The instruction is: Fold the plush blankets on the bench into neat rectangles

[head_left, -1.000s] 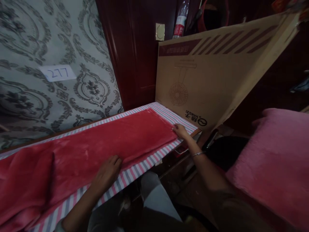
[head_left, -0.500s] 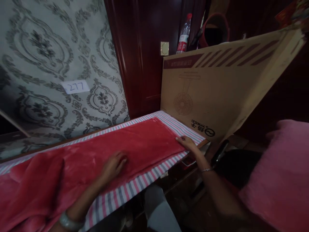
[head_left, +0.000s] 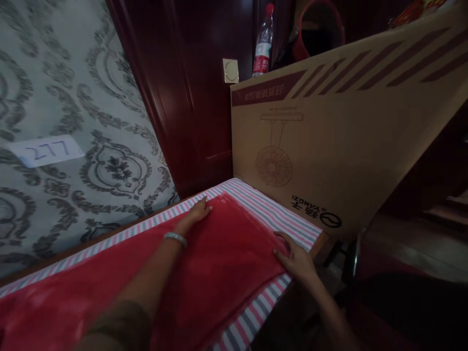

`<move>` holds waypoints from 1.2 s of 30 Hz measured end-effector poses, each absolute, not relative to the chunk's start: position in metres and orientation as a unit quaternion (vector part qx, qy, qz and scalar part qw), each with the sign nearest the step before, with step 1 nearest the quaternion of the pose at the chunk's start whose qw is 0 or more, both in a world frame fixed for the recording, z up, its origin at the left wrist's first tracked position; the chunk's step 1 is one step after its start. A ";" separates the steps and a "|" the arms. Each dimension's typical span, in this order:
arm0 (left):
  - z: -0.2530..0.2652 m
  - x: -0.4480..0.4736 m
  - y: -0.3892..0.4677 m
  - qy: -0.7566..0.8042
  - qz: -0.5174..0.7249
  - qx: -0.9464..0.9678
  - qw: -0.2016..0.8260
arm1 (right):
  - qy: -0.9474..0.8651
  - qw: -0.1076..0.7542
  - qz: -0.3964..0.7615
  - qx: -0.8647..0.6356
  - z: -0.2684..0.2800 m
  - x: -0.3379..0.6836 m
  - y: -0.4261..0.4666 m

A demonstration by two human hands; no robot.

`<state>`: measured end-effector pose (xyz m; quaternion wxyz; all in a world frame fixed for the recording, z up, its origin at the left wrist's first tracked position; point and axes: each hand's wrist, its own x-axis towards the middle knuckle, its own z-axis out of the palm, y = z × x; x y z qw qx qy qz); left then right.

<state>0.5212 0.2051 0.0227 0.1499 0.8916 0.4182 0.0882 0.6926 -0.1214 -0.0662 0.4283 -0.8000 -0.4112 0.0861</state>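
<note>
striped cloth [head_left: 263,207] covers the table under a red fleece blanket [head_left: 204,263]. i see my left hand [head_left: 197,214] flat at its far corner, my right hand [head_left: 298,258] spread flat on its near corner.

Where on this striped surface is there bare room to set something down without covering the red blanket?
Bare striped cloth shows in a band between the red blanket end and the cardboard box, plus a thin strip along the wallpapered wall. The left hand and right hand crowd the blanket's end corners; the near edge strip is narrow.
</note>
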 end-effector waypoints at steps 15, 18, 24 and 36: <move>0.025 0.621 0.258 0.387 0.175 0.878 0.222 | -0.416 0.557 0.042 -0.718 -0.068 0.694 -0.131; 0.049 0.643 0.258 0.372 0.238 0.878 0.187 | -0.400 0.572 -0.021 -0.716 -0.044 0.717 -0.126; 0.080 0.698 0.246 0.409 0.282 0.862 0.100 | -0.340 0.542 -0.122 -0.758 -0.044 0.784 -0.098; 0.011 0.718 0.258 0.475 0.174 0.845 0.172 | -0.318 0.536 -0.069 -0.779 -0.088 0.798 -0.087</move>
